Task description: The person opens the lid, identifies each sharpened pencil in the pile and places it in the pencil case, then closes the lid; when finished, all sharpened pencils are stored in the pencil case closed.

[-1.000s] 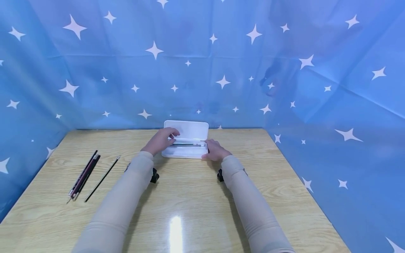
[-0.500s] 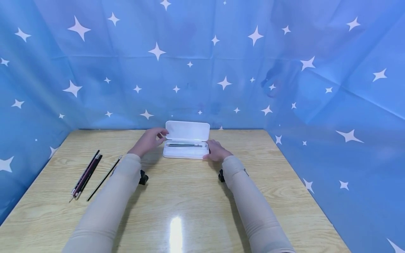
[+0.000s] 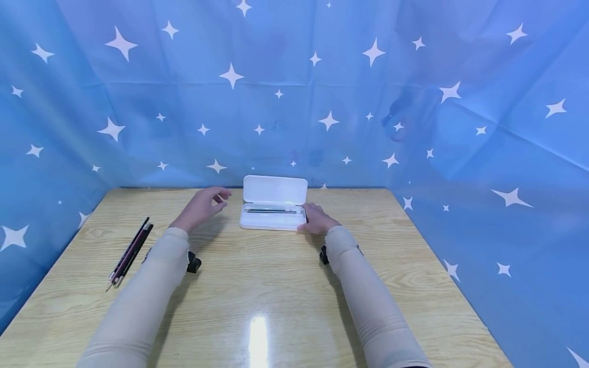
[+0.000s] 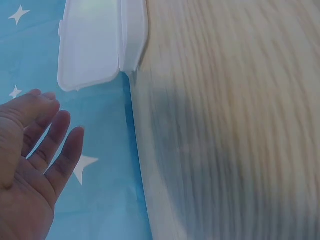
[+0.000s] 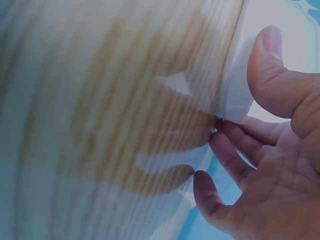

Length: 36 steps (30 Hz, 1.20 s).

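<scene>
A white pencil case lies at the far side of the table with its lid raised toward the backdrop. Inside, dark pencils lie lengthwise; I cannot tell how many. My right hand holds the case's right end, thumb at the front and fingers round the end and back. In the right wrist view, the thumb overlaps the white case and some fingertips touch the table. My left hand hovers left of the case, fingers loosely bent around nothing. The left wrist view shows it apart from the lid.
Several dark pencils lie bunched on the wooden table at the left, beside my left sleeve. A blue star-patterned curtain hangs just behind the table's far edge.
My left hand has drawn away from the case to the left. Its forearm now covers the single pencil that lay right of the bunch. The right hand stays on the case.
</scene>
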Available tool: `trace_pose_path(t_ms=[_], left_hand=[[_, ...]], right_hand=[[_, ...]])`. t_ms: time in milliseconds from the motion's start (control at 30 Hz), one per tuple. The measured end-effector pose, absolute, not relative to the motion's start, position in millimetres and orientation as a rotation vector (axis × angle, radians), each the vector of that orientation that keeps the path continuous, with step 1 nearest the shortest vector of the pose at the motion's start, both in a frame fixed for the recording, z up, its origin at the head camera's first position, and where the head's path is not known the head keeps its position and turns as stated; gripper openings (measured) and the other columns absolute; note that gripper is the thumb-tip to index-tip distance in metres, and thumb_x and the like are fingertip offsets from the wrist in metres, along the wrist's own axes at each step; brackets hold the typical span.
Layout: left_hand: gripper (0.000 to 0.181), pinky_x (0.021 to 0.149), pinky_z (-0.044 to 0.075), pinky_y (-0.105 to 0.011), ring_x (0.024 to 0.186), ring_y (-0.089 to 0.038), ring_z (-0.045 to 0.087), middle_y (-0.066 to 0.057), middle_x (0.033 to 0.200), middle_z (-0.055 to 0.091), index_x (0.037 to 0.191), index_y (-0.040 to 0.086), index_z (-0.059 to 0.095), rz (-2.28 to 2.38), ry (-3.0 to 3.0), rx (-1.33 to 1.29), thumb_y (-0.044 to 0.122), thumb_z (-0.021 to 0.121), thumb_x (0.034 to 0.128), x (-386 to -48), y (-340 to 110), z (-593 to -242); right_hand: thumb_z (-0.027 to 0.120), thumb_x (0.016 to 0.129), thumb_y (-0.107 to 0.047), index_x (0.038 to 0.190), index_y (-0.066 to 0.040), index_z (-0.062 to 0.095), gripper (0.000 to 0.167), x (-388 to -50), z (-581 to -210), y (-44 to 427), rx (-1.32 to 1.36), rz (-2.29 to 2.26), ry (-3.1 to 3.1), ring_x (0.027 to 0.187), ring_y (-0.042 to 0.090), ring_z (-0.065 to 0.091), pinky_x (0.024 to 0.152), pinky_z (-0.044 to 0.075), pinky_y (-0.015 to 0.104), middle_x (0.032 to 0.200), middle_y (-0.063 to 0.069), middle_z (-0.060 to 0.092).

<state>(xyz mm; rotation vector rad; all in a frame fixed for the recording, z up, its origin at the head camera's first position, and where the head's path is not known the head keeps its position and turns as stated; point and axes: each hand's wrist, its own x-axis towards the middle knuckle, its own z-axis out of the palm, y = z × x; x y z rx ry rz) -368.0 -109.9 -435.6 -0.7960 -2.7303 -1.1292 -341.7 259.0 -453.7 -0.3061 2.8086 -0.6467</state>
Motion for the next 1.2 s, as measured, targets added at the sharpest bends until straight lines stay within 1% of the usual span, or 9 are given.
trace_pose_path(t_ms=[233,367,633,767,967,1100,1200], left_hand=[[0.029,0.088,0.053,-0.049,0.106,-0.03,0.062,-0.015,0.119,0.068,0.131,0.006,0.063,-1.116,-2.74,-0.751,0.009,0.061,0.1021,-360,-132,-438],[0.031,0.086,0.053,-0.048,0.106,-0.03,0.062,-0.012,0.116,0.068,0.133,0.007,0.062,-1.091,-2.752,-0.729,0.01,0.06,0.1027,-356,-143,-439],[0.034,0.083,0.053,-0.05,0.108,-0.032,0.062,-0.016,0.122,0.065,0.137,0.008,0.058,-1.092,-2.761,-0.671,0.008,0.058,0.1033,-350,-164,-439],[0.035,0.085,0.052,-0.05,0.109,-0.032,0.061,-0.014,0.121,0.065,0.139,0.008,0.057,-1.103,-2.765,-0.638,0.009,0.058,0.1038,-347,-173,-438],[0.032,0.083,0.052,-0.05,0.108,-0.032,0.061,-0.015,0.12,0.066,0.137,0.009,0.059,-1.089,-2.746,-0.611,0.012,0.057,0.1046,-341,-187,-441],[0.032,0.085,0.051,-0.053,0.108,-0.034,0.062,-0.015,0.118,0.066,0.136,0.007,0.059,-1.062,-2.752,-0.596,0.014,0.056,0.1052,-337,-197,-441],[0.032,0.083,0.052,-0.051,0.107,-0.035,0.062,-0.016,0.117,0.067,0.136,0.006,0.059,-1.047,-2.753,-0.587,0.014,0.055,0.1054,-335,-205,-440]], right_hand=[[0.07,0.098,-0.026,0.154,-0.001,0.032,0.072,-342,-454,259,-0.292,-0.628,2.811,0.136,0.035,0.038,0.116,0.032,0.049,0.151,0.018,0.041],[0.07,0.098,-0.028,0.156,-0.001,0.029,0.076,-342,-454,259,-0.288,-0.607,2.814,0.139,0.035,0.035,0.118,0.029,0.048,0.154,0.019,0.037],[0.07,0.098,-0.028,0.154,-0.002,0.032,0.072,-344,-456,260,-0.304,-0.611,2.819,0.137,0.034,0.038,0.116,0.032,0.048,0.15,0.018,0.041],[0.07,0.098,-0.026,0.154,-0.001,0.033,0.071,-344,-455,260,-0.309,-0.616,2.826,0.136,0.035,0.039,0.116,0.032,0.048,0.148,0.018,0.043],[0.071,0.097,-0.025,0.152,-0.001,0.035,0.07,-341,-457,262,-0.318,-0.654,2.818,0.133,0.035,0.04,0.114,0.034,0.05,0.145,0.018,0.045],[0.07,0.098,-0.026,0.152,-0.001,0.035,0.07,-340,-458,262,-0.319,-0.648,2.815,0.134,0.035,0.04,0.114,0.034,0.05,0.146,0.018,0.044],[0.07,0.098,-0.026,0.153,-0.001,0.034,0.071,-342,-456,262,-0.319,-0.633,2.823,0.136,0.035,0.039,0.115,0.033,0.049,0.148,0.018,0.043]])
